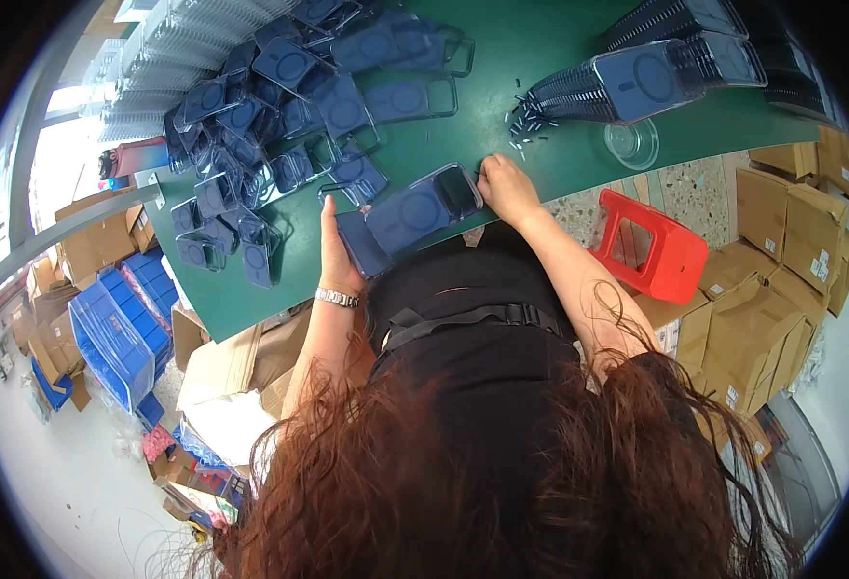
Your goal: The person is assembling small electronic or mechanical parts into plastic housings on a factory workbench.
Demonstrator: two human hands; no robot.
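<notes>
My left hand [340, 253], with a metal watch band at the wrist, grips the lower left end of a dark blue translucent phone case [410, 218] with a ring on its back. A second case seems to lie under it at that end. The case is tilted over the near table edge. At its upper right end, beside the camera opening, my right hand [508, 190] has its fingers pinched together; what they hold, if anything, is hidden. Small dark and pale pegs [533, 124] lie scattered beyond my right hand.
A heap of phone cases [280, 106] covers the left of the green table [487, 92]. Nested cases [627, 82] stand at the right, near a clear round dish [631, 145]. A red plastic stool [670, 256], cardboard boxes [753, 318] and blue crates [121, 333] surround me.
</notes>
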